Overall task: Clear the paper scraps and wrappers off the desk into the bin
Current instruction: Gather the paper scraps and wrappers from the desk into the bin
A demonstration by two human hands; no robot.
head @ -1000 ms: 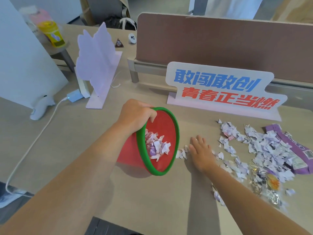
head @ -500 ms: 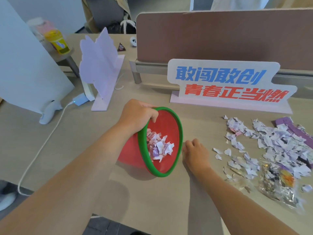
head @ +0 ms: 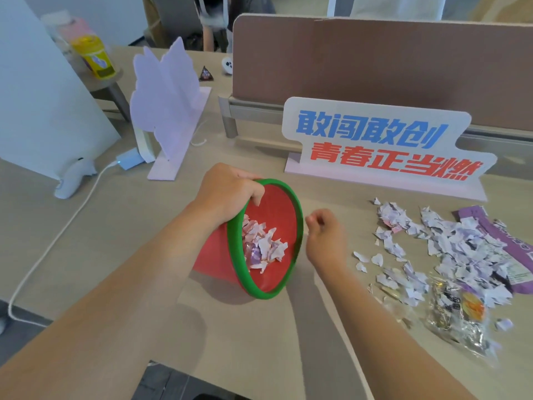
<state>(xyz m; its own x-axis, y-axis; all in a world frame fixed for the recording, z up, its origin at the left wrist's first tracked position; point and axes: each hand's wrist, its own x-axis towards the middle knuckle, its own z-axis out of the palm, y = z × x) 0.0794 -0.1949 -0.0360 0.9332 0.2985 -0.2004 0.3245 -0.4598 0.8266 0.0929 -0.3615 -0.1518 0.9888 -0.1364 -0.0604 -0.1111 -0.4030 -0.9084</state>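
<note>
Left hand (head: 227, 192) grips the tilted bin (head: 268, 293) holding paper scraps (head: 264, 245); right hand (head: 326, 241) loosely curled

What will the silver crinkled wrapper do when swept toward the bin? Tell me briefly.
The silver wrapper looks thin and crumpled, so it is probably light and floppy. Its foil sheen suggests it may slide easily on the desk. Loose paper scraps lie against it and would likely scatter along.

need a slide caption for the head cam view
Left hand tips the red bin on the desk; right hand hovers at its rim, paper scraps and wrappers still waiting.
</note>
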